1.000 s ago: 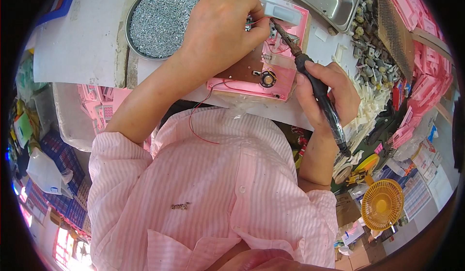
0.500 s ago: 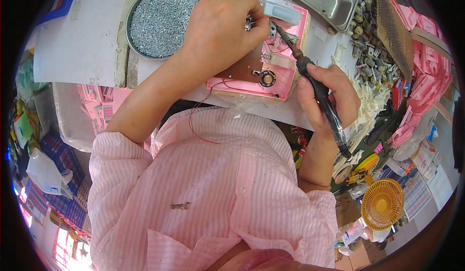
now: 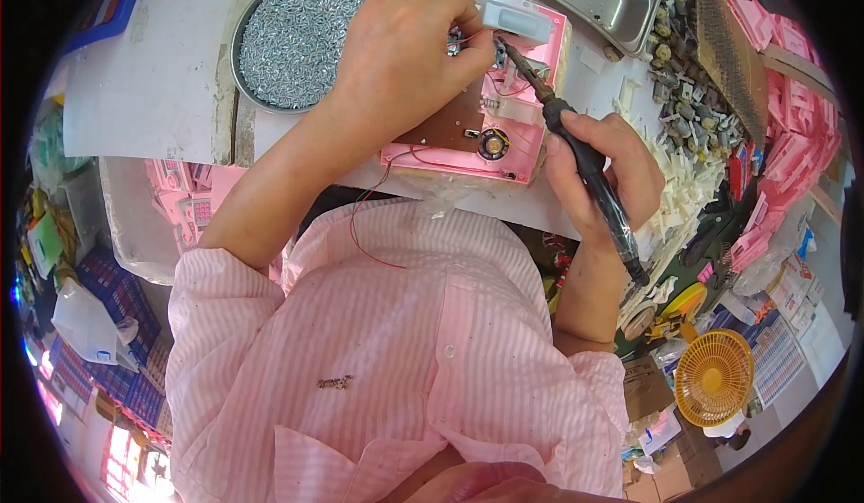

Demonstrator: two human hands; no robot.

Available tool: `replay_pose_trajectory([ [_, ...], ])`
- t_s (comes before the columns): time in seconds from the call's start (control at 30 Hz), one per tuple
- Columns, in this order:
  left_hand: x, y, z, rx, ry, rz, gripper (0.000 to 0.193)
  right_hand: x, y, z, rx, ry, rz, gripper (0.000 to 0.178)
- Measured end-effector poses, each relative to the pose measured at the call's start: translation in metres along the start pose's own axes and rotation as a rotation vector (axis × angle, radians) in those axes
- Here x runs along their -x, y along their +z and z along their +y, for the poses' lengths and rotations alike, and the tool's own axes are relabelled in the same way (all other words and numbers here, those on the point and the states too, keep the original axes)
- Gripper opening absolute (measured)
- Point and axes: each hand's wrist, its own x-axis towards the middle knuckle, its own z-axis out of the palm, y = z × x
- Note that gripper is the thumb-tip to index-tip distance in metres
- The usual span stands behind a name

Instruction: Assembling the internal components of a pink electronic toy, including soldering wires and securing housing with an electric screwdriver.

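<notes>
A soldering iron (image 3: 589, 175) with a dark handle lies in the grip of my right hand (image 3: 616, 166). Its tip reaches up and left to small metal parts inside a pink plastic housing (image 3: 531, 130). Over the housing's left side is my left hand (image 3: 409, 44), fingertips pinched around a thin red wire (image 3: 472, 40) close to the iron's tip. The housing holds a brown board (image 3: 441, 125), a small round speaker (image 3: 494, 144) and a grey-white block (image 3: 513, 22). My left hand hides part of the board and the pinch itself.
Left of the housing stands a round metal bowl of small screws (image 3: 292, 44). A steel tray (image 3: 621, 17) with dark small parts is at the back. Small metal-and-plastic parts (image 3: 679, 98), white plastic pieces (image 3: 684, 188) and pink pieces (image 3: 787, 134) are heaped on the right.
Both hands and the iron have shifted very slightly left in the picture, along with the housing and bowl. The iron's tip stays beside my left fingertips.
</notes>
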Motion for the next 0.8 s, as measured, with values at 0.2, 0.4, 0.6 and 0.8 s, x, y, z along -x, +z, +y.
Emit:
replay_pose_trajectory([
  [0.2, 0.0005, -0.0008, 0.0016, -0.015, -0.024, -0.010, 0.017, -0.0038, 0.0014, 0.0000, -0.012, -0.025, -0.030, 0.027],
  [0.4, 0.0009, -0.0004, 0.0009, -0.017, -0.030, -0.016, 0.017, -0.0036, 0.0007, -0.0031, -0.008, -0.004, -0.005, 0.027],
  [0.6, 0.0005, 0.0004, -0.0002, -0.016, -0.006, -0.007, 0.017, -0.0035, -0.0003, -0.0030, 0.015, -0.010, -0.017, 0.027],
  [0.8, 0.0002, 0.0006, 0.0004, -0.022, -0.016, -0.010, 0.017, -0.0035, 0.0014, -0.0019, -0.012, -0.025, -0.006, 0.027],
])
